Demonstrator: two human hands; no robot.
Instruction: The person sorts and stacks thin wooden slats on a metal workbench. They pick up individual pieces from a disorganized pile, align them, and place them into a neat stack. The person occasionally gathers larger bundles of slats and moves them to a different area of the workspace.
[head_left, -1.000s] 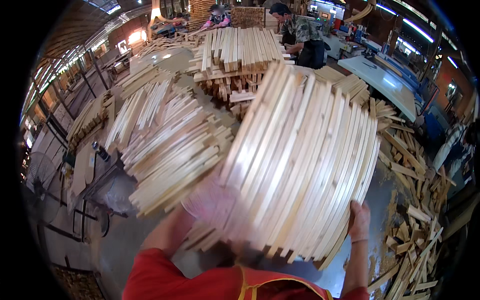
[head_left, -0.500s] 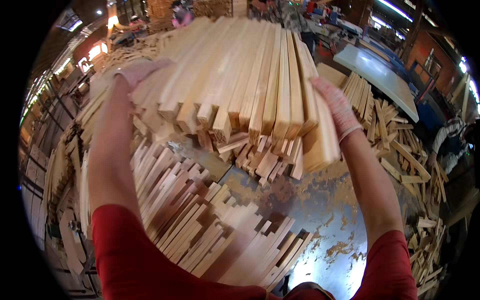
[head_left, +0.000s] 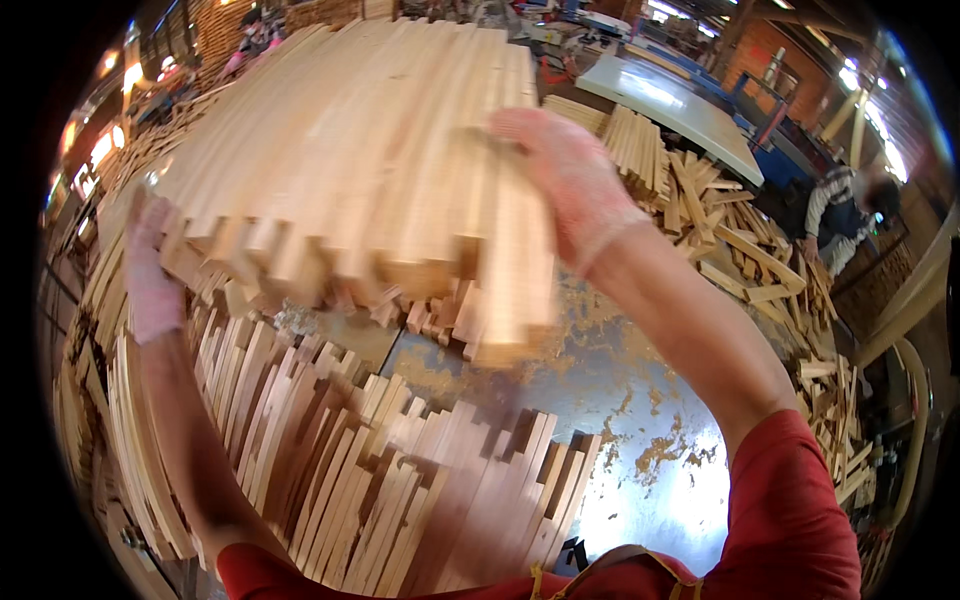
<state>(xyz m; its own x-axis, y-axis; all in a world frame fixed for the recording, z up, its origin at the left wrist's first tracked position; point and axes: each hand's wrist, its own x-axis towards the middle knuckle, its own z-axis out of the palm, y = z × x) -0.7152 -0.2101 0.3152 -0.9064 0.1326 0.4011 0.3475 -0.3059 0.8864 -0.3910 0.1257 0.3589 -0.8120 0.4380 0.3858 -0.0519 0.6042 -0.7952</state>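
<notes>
A wide row of pale wooden strips is held side by side between my two gloved hands, raised over the stacks below. My left hand, in a whitish-pink glove, presses against the row's left side, its fingers partly visible. My right hand, in a pinkish glove, grips the right side with fingers over the outer strip. The near ends of the strips are uneven and smeared by motion. Below them, shorter wooden pieces lie piled, partly hidden by the row.
Many sorted strips stand in rows close to me on a worn metal table. Scrap wood lies heaped at the right, near a pale machine table. Another person bends at the far right.
Both hands and the row of strips have shifted left in the picture, as has the background. My right hand now reaches further over the row's right edge, and the strips sit closer together.
</notes>
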